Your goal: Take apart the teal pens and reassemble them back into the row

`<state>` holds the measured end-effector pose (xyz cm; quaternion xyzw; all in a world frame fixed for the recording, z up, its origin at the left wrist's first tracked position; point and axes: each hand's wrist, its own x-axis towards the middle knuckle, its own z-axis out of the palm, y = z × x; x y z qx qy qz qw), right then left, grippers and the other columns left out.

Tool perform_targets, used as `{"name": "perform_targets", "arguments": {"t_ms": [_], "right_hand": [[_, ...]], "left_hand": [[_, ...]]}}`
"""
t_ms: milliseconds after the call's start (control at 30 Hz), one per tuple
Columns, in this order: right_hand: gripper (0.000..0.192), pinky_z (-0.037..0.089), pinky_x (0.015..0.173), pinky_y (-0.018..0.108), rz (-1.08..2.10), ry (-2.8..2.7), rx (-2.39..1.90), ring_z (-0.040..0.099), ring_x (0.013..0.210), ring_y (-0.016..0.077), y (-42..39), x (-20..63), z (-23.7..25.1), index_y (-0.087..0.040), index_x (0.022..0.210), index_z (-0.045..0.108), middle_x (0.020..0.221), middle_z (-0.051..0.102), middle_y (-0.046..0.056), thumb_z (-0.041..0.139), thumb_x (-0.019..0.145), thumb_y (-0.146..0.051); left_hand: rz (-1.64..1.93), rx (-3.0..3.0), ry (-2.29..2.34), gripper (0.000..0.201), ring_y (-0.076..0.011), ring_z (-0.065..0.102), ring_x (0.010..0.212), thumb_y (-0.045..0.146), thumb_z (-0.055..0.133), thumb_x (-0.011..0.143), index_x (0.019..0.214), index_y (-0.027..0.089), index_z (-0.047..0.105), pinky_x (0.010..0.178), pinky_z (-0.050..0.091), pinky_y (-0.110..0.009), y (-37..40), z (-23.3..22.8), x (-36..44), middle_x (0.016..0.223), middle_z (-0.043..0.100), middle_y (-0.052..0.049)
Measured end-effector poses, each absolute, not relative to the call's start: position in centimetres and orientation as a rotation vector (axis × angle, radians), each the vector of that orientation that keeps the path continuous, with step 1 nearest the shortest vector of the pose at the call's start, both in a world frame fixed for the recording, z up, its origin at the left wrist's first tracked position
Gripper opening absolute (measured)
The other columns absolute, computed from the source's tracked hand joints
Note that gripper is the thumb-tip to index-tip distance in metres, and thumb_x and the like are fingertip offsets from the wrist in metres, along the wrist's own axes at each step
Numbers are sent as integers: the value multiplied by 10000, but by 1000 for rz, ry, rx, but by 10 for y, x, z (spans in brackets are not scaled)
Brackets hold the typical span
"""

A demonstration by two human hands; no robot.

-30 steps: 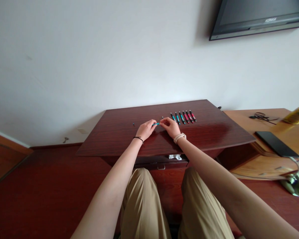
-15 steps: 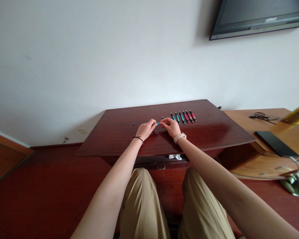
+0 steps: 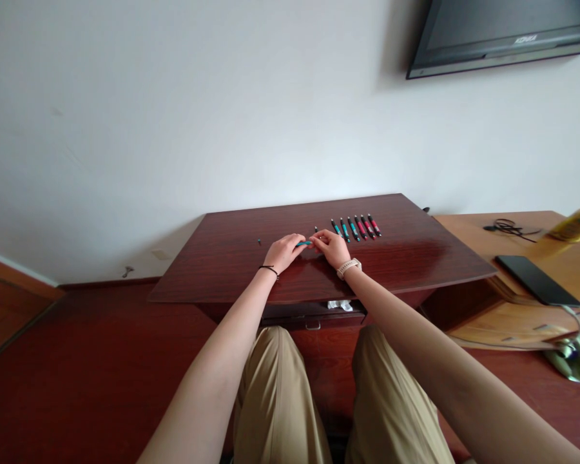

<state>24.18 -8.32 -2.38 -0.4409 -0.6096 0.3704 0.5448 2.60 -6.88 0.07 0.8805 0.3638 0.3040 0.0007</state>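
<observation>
Since half a second ago, the hands have sunk slightly toward the desk, and the teal pen shows a little more between them. Its long axis runs left to right, roughly level, just above the desk's middle. The left hand pinches one end with curled fingers; the right hand pinches the other, both closed narrowly on it. A row of pens lies just right of them.

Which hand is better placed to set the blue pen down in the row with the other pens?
Probably the right hand. It shares the small blue pen with the left hand and lies nearer the row of blue and red pens on the dark wooden desk.
</observation>
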Motion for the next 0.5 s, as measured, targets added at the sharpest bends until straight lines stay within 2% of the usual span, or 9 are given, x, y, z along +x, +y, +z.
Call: {"name": "perform_targets", "arguments": {"t_ms": [200, 500], "right_hand": [[456, 586, 626, 345, 851, -1497, -1071, 712, 610, 211, -82, 241, -24, -253, 972, 700, 771, 811, 44, 689, 915, -705], [403, 590, 664, 352, 862, -1564, -1050, 727, 651, 218, -83, 241, -23, -265, 978, 703, 779, 807, 31, 657, 951, -664]], "left_hand": [[934, 2753, 1124, 173, -195, 746, 984, 349, 554, 1102, 1156, 250, 686, 883, 548, -295, -69, 1, 27, 1100, 776, -41], [893, 2775, 1126, 152, -202, 750, 959, 345, 605, 1078, 1163, 260, 699, 849, 550, -299, -70, 2, 27, 1099, 783, -32]]}}
